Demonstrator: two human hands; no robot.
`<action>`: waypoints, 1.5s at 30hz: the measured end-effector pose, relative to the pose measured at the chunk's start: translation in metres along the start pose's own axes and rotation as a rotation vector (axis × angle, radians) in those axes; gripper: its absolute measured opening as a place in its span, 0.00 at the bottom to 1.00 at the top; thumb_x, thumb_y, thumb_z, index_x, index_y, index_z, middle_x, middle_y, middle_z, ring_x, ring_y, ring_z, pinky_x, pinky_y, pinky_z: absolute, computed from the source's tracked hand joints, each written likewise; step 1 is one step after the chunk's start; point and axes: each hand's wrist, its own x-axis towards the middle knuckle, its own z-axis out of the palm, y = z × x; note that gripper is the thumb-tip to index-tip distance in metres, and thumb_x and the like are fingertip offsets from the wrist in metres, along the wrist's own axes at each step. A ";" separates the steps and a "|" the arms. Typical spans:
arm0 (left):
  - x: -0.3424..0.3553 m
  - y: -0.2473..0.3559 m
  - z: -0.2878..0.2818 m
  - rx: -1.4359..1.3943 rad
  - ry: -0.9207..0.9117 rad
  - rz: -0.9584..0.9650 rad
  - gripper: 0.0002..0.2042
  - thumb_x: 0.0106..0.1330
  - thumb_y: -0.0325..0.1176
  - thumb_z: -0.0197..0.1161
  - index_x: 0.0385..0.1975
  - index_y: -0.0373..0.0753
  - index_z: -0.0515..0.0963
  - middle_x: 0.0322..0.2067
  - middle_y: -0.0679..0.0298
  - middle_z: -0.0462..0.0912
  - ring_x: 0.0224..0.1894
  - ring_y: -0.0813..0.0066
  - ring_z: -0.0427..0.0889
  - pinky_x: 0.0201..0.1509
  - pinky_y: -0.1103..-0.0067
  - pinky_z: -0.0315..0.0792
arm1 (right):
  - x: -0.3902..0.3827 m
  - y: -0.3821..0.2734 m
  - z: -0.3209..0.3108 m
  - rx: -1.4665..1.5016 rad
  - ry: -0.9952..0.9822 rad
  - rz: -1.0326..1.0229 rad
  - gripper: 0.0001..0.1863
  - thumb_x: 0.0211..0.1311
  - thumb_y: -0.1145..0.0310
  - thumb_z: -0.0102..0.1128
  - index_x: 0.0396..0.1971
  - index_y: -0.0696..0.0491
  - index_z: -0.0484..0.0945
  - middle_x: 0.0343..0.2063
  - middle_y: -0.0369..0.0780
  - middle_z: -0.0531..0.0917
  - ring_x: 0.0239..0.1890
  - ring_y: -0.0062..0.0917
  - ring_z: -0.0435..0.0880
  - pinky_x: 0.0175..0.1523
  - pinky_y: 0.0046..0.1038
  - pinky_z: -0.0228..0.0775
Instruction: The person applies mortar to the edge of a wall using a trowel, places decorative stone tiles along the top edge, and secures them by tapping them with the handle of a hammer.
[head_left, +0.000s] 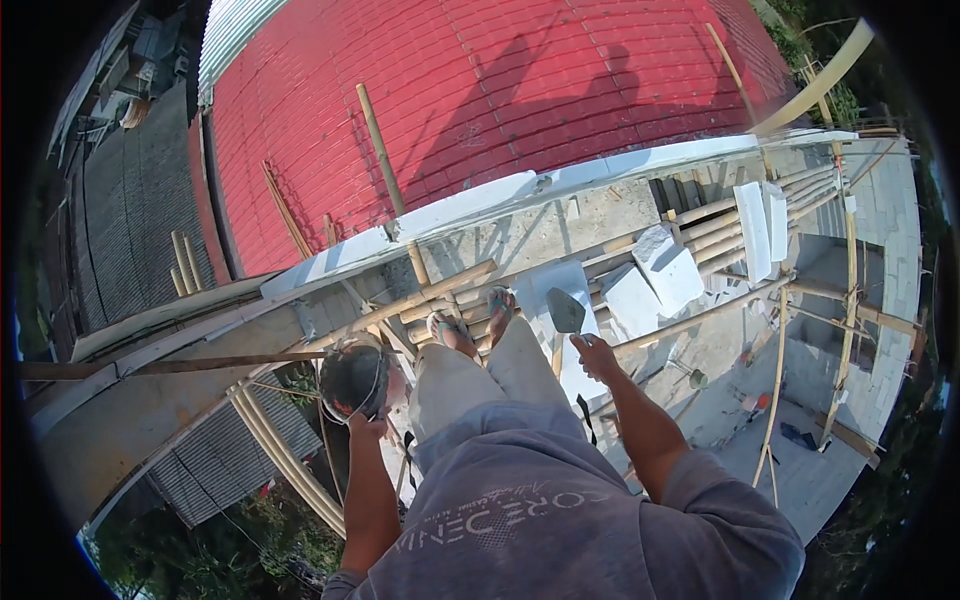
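**Trowel and mortar pan held over a bamboo scaffold**

Right hand [597,352] is closed around the handle of a trowel [565,312], whose long axis runs up and slightly to the left from the fist, the pointed steel blade lying beyond the knuckles and over a pale block [556,290] just ahead of the feet. Left hand [366,424] grips the near rim of a round, dark mortar pan [353,378], carried at about knee level on the person's left side; its contents cannot be made out. The trowel blade lies to the right of the pan, with both legs between them, so the right hand is the nearer one to the blocks and the left the nearer to the pan. Sandalled feet [470,322] stand on a bundle of bamboo poles [440,295] that forms the walkway. Further right along the poles rest several white blocks [668,268], two of them tilted, and two flat slabs [760,225] set on edge. Beyond the feet runs a white wall top [470,205], crossed by an upright bamboo post [385,160]; behind it lies a red tiled roof [480,90] bearing the shadows of two figures. Below the scaffold, on the right, an unfinished room with a grey floor [800,470] opens, a long drop from the poles.
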 end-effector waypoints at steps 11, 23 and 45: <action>-0.080 0.034 -0.041 -0.082 0.122 -0.140 0.17 0.73 0.32 0.45 0.55 0.38 0.76 0.56 0.62 0.79 0.59 0.58 0.77 0.65 0.60 0.72 | 0.007 0.055 -0.014 0.490 0.154 0.085 0.23 0.67 0.44 0.57 0.38 0.51 0.74 0.18 0.37 0.74 0.15 0.22 0.72 0.18 0.30 0.65; -0.120 0.055 -0.039 0.017 0.112 -0.049 0.16 0.72 0.32 0.46 0.54 0.38 0.76 0.56 0.62 0.80 0.59 0.58 0.77 0.65 0.60 0.72 | 0.008 0.051 0.011 0.399 0.183 0.016 0.29 0.63 0.43 0.62 0.41 0.59 0.77 0.19 0.40 0.78 0.16 0.23 0.75 0.22 0.30 0.69; -0.092 0.043 -0.022 0.267 -0.024 0.033 0.16 0.71 0.32 0.47 0.54 0.39 0.76 0.55 0.61 0.80 0.57 0.58 0.78 0.63 0.59 0.73 | -0.001 0.085 -0.011 0.624 0.169 0.101 0.24 0.69 0.44 0.56 0.35 0.54 0.70 0.20 0.39 0.74 0.15 0.24 0.73 0.17 0.31 0.66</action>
